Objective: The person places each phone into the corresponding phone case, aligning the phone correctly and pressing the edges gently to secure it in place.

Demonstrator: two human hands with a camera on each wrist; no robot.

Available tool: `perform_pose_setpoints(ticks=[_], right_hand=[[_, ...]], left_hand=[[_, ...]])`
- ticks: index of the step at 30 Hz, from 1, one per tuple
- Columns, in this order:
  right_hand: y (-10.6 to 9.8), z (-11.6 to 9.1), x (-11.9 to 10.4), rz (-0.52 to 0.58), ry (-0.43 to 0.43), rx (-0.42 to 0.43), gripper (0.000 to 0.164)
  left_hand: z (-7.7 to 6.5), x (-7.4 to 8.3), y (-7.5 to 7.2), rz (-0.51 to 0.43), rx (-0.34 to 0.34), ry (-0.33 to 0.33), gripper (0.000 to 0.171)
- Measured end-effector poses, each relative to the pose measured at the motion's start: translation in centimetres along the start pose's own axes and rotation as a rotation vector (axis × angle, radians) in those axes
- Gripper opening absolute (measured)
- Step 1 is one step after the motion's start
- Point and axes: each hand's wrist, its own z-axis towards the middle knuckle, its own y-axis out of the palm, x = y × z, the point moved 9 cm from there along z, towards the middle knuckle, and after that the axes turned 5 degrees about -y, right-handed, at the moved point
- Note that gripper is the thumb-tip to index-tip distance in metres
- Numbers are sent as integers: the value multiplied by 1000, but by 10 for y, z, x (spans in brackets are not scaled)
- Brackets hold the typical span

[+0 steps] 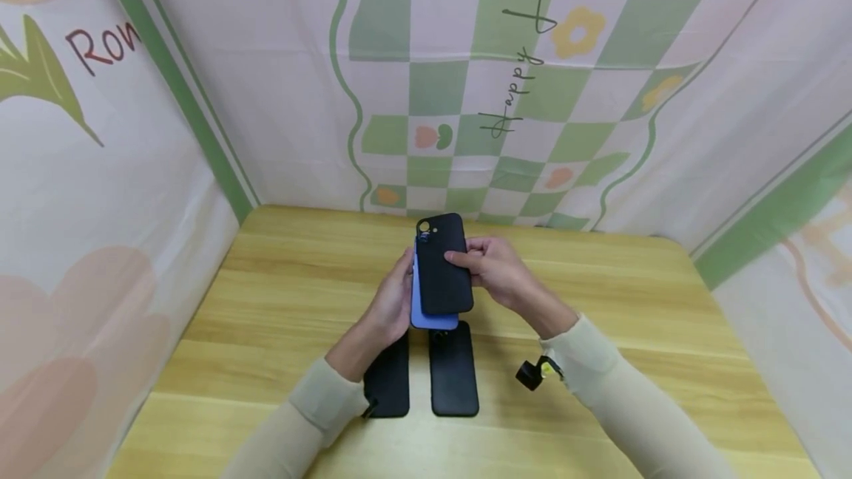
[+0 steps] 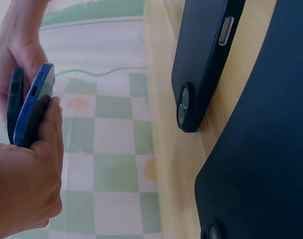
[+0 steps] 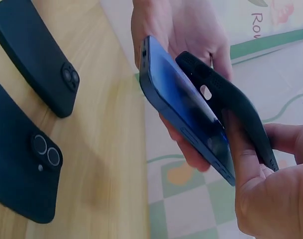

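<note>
In the head view my left hand (image 1: 391,305) grips a blue phone (image 1: 434,320) along its side. The right hand (image 1: 498,272) pinches a black phone case (image 1: 444,276), thumb on its back and fingers behind. The case lies over the phone and hides most of its back; a round camera cutout shows at its upper left corner. From the right wrist view, the case (image 3: 241,109) stands at an angle to the phone (image 3: 176,104), with a gap between them. The left wrist view shows the phone's bottom edge (image 2: 34,102) with its charging port, beside the case (image 2: 14,99).
Two phones in black cases lie on the wooden table (image 1: 266,316) below the hands: one phone (image 1: 393,383) partly behind the left wrist, the other phone (image 1: 455,375) to its right. A printed cloth (image 1: 293,94) hangs behind the table's far edge.
</note>
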Motion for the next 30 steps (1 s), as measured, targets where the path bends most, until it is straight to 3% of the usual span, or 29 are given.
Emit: perform_pose_setpoints(ticks=[13, 30], right_hand=[[11, 2, 8, 45, 17, -15, 34], [13, -2, 16, -7, 33, -18, 26]], left_hand=[[1, -2, 5, -52, -8, -36, 61], [5, -5, 1, -43, 9, -41, 58]])
